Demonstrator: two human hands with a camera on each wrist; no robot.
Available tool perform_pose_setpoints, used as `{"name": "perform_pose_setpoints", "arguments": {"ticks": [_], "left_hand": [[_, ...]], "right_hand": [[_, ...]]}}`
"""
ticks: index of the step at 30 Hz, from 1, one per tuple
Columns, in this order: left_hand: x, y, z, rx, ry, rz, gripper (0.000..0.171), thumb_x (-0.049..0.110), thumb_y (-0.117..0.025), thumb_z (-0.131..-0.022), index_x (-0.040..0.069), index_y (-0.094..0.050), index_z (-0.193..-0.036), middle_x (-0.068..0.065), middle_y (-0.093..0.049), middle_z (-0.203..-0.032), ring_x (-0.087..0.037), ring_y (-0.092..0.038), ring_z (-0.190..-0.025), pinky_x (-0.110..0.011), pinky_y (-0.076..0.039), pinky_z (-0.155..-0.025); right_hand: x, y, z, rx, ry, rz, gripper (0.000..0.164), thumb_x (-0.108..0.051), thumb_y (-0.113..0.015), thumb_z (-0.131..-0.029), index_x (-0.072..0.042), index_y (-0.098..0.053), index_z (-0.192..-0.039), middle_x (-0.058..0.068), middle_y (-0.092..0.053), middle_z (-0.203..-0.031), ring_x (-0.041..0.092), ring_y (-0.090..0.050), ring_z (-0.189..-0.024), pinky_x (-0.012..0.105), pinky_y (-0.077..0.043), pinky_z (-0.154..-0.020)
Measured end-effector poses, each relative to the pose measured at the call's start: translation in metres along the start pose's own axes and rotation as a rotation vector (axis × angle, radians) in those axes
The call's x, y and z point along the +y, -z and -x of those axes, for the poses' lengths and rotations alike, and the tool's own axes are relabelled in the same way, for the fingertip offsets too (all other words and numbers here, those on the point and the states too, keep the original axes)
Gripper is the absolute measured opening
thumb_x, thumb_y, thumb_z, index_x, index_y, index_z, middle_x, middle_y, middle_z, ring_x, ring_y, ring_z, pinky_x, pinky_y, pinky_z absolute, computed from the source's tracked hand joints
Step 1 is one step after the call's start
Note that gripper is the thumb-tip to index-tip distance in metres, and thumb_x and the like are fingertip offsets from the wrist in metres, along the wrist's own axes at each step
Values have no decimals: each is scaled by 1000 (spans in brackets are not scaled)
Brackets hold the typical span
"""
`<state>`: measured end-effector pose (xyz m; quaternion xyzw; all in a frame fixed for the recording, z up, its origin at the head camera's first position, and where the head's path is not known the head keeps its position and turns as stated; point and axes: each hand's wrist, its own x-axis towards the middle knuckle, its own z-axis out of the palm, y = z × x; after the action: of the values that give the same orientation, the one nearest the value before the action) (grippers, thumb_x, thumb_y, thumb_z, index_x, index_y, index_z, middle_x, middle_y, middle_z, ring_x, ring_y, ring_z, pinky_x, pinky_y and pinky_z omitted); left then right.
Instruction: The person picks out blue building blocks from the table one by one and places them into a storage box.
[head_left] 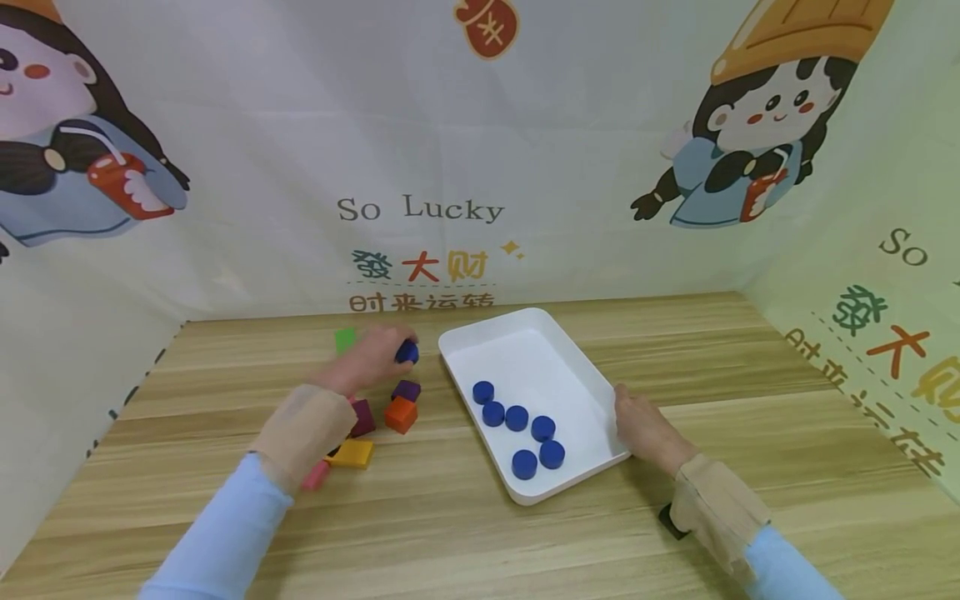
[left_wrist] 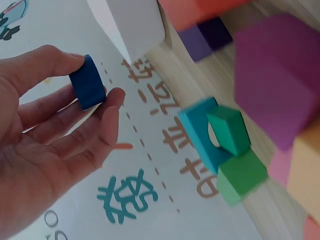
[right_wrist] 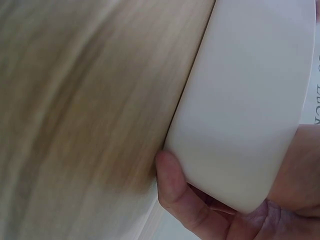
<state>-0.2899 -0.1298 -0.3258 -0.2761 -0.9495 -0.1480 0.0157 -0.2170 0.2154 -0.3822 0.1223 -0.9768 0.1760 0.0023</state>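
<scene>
Between thumb and fingers my left hand (head_left: 371,358) pinches a blue disc (head_left: 407,352), held above the table just left of the white tray (head_left: 536,354). In the left wrist view the disc (left_wrist: 87,82) stands on edge against the thumb tip. My right hand (head_left: 648,429) grips the tray's right side near its front corner; in the right wrist view the fingers (right_wrist: 172,175) curl at the corner of the tray wall (right_wrist: 240,100). Several blue discs (head_left: 517,417) lie in the near-left part of the tray.
Coloured blocks lie left of the tray, partly hidden by the left arm: an orange block (head_left: 401,414), a purple one (head_left: 406,390), a yellow one (head_left: 352,453) and a green one (head_left: 345,340). A printed cloth (head_left: 570,208) hangs behind the wooden table (head_left: 420,533).
</scene>
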Motion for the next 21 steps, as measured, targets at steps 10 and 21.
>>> {"name": "perform_pose_setpoints", "arguments": {"ticks": [10,21], "left_hand": [[22,-14,-15,8,-98,17,35,3,-61,-78,-10,-54,-109,-26,-61,-108,-32,-56,-96,-45,-48,-87],[39,-24,-25,5,-148,31,31,1,-60,-78,-9,-56,-107,-24,-63,-102,-29,-56,-89,-43,-50,-85]], "right_hand": [[2,-1,1,-11,2,-27,29,15,-41,-80,22,-34,-107,12,-47,-55,13,-42,-40,24,-40,-35],[16,-12,-6,-5,8,-35,35,14,-40,-80,23,-30,-113,20,-52,-59,16,-46,-40,27,-43,-35]]}}
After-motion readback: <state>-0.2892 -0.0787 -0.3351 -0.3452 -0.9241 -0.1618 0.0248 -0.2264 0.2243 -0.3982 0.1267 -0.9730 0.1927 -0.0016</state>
